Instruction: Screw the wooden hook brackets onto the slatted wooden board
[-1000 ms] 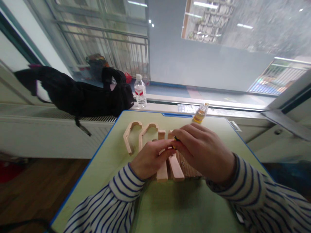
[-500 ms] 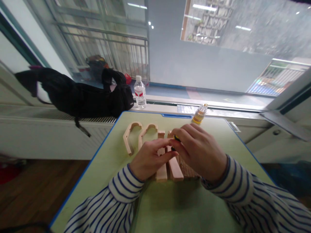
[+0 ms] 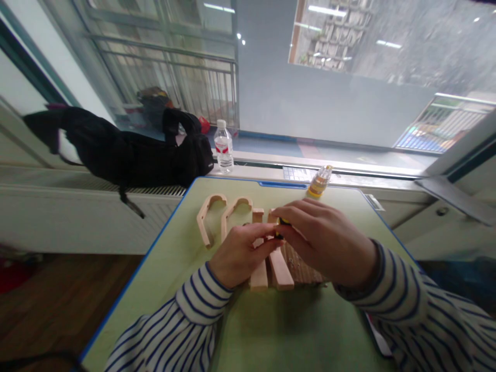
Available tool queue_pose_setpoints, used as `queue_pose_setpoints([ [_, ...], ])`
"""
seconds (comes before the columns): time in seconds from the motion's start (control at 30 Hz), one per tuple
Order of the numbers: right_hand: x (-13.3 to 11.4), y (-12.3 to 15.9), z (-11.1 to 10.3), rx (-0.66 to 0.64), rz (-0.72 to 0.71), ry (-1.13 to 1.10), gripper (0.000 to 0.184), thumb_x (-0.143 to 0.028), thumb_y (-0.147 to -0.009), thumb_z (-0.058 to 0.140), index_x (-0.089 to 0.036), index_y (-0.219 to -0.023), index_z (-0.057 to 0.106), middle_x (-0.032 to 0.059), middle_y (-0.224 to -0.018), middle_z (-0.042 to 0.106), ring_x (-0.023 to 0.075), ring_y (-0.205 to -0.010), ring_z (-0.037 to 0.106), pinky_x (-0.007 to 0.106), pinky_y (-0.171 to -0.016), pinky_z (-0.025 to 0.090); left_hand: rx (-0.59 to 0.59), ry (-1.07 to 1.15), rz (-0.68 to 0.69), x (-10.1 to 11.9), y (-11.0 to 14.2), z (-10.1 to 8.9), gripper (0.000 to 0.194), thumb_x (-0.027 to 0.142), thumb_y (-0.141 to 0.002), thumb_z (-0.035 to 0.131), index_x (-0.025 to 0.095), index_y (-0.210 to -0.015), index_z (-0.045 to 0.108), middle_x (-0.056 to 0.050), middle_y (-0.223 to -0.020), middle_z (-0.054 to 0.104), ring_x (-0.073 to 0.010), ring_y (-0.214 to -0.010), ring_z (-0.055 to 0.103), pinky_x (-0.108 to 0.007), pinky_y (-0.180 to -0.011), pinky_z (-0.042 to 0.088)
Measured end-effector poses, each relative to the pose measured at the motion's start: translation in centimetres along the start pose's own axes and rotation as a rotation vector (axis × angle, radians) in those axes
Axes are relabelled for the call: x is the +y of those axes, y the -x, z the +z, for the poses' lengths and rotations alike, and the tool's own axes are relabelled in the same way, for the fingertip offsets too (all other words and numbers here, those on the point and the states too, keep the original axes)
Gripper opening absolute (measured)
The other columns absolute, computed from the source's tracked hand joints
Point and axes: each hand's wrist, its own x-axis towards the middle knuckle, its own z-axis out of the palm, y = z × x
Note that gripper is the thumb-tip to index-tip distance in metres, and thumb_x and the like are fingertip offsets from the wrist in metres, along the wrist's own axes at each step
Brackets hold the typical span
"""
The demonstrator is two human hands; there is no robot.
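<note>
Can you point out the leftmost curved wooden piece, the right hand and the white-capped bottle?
Leftmost curved wooden piece (image 3: 200, 219), head view, on its bend.
Right hand (image 3: 323, 232), head view, on its back.
White-capped bottle (image 3: 223, 148), head view, on its label.

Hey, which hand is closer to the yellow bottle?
Right. The right hand is just on the near side of the yellow bottle; the left hand is farther away, nearer the person and to the left of it.
</note>
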Motion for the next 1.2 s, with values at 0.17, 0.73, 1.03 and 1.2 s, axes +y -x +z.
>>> queue_pose_setpoints([
  [0.17,0.0,0.2,0.3,0.029,0.002,0.053,0.019,-0.023,-0.091,0.043,-0.016,-0.1,0.058,0.0051,-0.093,0.063,0.0166,-0.086,0.053,0.03,-0.077,0.042,-0.042,0.058,0.014,0.2,-0.1,-0.1,0.019,0.02,-0.086,0.054,0.022,-0.101,0.065,0.002,-0.081,0.066,-0.0109,-0.073,0.058,-0.024,-0.07,0.044],
  [0.73,-0.3,0.1,1.4,0.148,0.025,0.069,0.022,-0.025,-0.091,0.042,-0.013,-0.097,0.059,0.006,-0.084,0.059,0.0177,-0.081,0.05,0.031,-0.074,0.041,-0.1,0.084,0.005,0.7,-0.2,-0.5,0.018,0.018,-0.088,0.047,0.018,-0.096,0.063,0.002,-0.077,0.063,-0.0103,-0.069,0.055,-0.022,-0.065,0.044],
  [1.03,-0.2,0.0,1.4,0.111,0.038,0.078,0.022,-0.029,-0.091,0.043,-0.016,-0.098,0.058,0.0048,-0.087,0.06,0.0174,-0.082,0.051,0.031,-0.075,0.041,0.034,0.024,-0.003,0.4,0.1,-0.1,0.018,0.023,-0.083,0.059,0.022,-0.099,0.066,0.003,-0.08,0.065,-0.01,-0.071,0.056,-0.022,-0.067,0.043],
  [1.2,0.1,-0.2,1.3,0.085,0.046,0.052,0.027,-0.034,-0.092,0.041,-0.015,-0.102,0.058,0.0063,-0.089,0.062,0.0182,-0.083,0.054,0.032,-0.076,0.044,0.025,-0.013,-0.059,0.2,0.1,0.0,0.017,0.026,-0.083,0.058,0.02,-0.096,0.067,0.002,-0.072,0.063,-0.0104,-0.066,0.055,-0.022,-0.061,0.042],
])
